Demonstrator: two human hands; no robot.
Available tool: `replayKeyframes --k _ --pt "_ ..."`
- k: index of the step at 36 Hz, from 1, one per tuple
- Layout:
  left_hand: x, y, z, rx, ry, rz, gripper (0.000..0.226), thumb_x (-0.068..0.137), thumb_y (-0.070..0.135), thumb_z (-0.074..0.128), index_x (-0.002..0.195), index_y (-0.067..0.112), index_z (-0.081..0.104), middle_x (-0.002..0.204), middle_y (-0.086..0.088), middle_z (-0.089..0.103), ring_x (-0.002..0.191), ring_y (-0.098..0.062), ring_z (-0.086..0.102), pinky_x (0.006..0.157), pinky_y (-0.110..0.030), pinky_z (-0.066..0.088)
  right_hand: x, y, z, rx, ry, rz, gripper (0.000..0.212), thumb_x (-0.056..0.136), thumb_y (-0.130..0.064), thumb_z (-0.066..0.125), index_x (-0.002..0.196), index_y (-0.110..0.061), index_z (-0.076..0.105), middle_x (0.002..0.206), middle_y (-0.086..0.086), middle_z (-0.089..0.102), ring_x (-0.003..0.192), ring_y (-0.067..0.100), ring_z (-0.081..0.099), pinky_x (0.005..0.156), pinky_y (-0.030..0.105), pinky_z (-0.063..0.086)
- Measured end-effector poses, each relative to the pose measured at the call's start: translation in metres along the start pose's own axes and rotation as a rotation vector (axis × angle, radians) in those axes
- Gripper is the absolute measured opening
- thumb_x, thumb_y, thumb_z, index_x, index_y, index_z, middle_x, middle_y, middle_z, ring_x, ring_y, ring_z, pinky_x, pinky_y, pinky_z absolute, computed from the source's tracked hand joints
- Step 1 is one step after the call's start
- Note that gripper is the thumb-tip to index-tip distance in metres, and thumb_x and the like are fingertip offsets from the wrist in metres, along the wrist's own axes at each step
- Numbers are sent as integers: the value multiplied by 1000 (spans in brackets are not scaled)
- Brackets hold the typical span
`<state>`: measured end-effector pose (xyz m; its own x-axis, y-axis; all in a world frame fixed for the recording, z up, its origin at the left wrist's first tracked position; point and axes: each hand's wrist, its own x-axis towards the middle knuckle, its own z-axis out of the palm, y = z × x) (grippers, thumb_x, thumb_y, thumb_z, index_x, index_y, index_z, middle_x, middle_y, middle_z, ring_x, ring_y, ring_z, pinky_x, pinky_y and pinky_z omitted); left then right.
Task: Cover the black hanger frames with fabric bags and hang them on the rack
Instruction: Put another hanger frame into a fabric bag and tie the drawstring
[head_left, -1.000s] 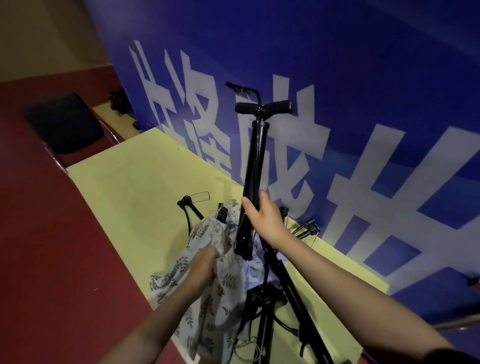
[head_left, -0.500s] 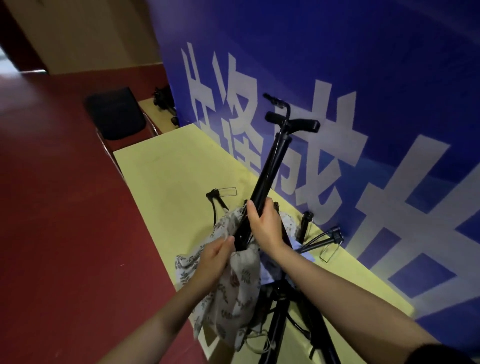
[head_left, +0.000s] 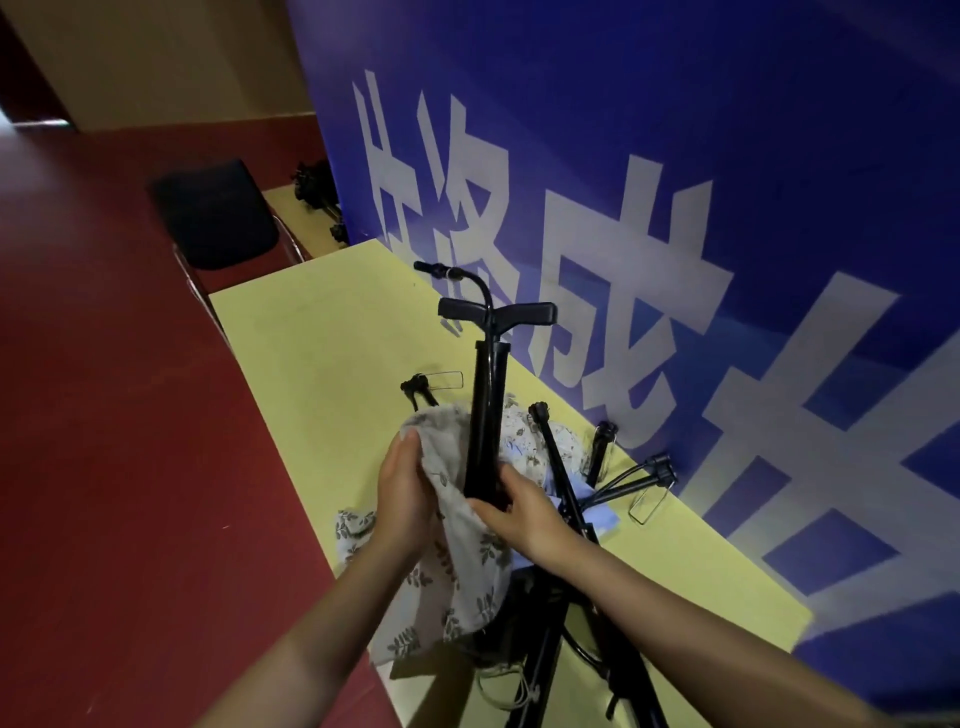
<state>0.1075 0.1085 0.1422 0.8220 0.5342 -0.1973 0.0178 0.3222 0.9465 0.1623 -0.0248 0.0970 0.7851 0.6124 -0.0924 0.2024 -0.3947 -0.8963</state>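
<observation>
A: Leaf-printed cloth, pale with grey-green sprigs: the fabric bag (head_left: 457, 566) hangs low in front, its drawstrings trailing at the bottom edge. Left hand (head_left: 402, 499) grips the bag's upper rim, fingers curled together over the cloth, thumb behind.

B: Right hand (head_left: 524, 512)?

A: Closed around the foot of the upright black frame (head_left: 485, 415), fingers wrapped on the tube, thumb pinching the bag's edge against it. Bag mouth sits around the lower part of that tube; the tube's upper part is bare.

B: Top of it?

A: T-shaped black handle (head_left: 496, 312) with a thin curved hook (head_left: 457, 275) above it. Below the hands, folded black legs (head_left: 545, 654) run down out of view.

B: Beyond?

A: Yellow table (head_left: 322, 338). More printed cloth (head_left: 530, 441) heaped behind the tube, with other black hanger pieces (head_left: 639, 475) lying across and beside it; wire loops at their ends. Past the table's far end, dark chair (head_left: 218, 213) on red floor (head_left: 104, 415). Blue banner (head_left: 675, 182) with large white characters runs along the table's right side
</observation>
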Motion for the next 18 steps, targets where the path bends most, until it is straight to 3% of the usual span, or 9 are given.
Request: replayKeyframes --k 3,6,8,12,14,16,18 --pt "1 1 8 -36 5 -39 41 105 31 33 121 4 59 111 -16 69 104 -28 66 85 -38 52 -6 0 -6 6 -21 -59 48 94 -28 60 138 -17 45 130 2 59 118 17 58 98 35 49" --pt "4 -1 15 36 18 -16 40 105 34 33 111 6 61 102 -13 67 97 -25 65 79 -35 50 -10 -5 -11 -6 -76 -88 48 97 -30 56 141 -20 42 119 -3 62 101 8 62 82 26 51" --pt "7 -2 19 85 36 18 39 103 41 35 105 13 62 103 -11 66 99 -25 64 84 -39 51 -12 -6 -13 -86 -93 -118 50 97 -38 50 143 -20 39 107 -2 64 88 10 62 73 32 51" --pt "11 0 26 14 111 -46 50 97 57 39 120 17 57 118 -13 62 112 -27 60 101 -51 45 -13 -3 -11 -234 -92 -179 53 98 -50 33 141 -21 41 94 5 63 79 22 59 72 38 48" --pt "12 -1 24 -54 109 -70 67 85 71 46 121 16 59 120 -16 63 112 -31 61 102 -55 44 -13 -3 -8 -175 -93 -153 62 99 -57 24 130 -12 50 102 8 65 92 21 62 85 38 50" --pt "10 1 24 -82 89 -60 77 82 73 48 119 7 59 117 -26 62 109 -38 62 99 -56 46 -14 -5 -7 -95 -82 -101 58 102 -51 22 113 -7 59 109 11 66 105 10 61 96 33 47" --pt "9 4 23 -59 78 -54 72 88 66 43 116 2 58 110 -27 63 101 -36 64 92 -49 50 -16 -6 -6 -49 -33 -67 43 106 -35 27 82 -21 60 75 -2 61 73 -10 55 73 23 45"
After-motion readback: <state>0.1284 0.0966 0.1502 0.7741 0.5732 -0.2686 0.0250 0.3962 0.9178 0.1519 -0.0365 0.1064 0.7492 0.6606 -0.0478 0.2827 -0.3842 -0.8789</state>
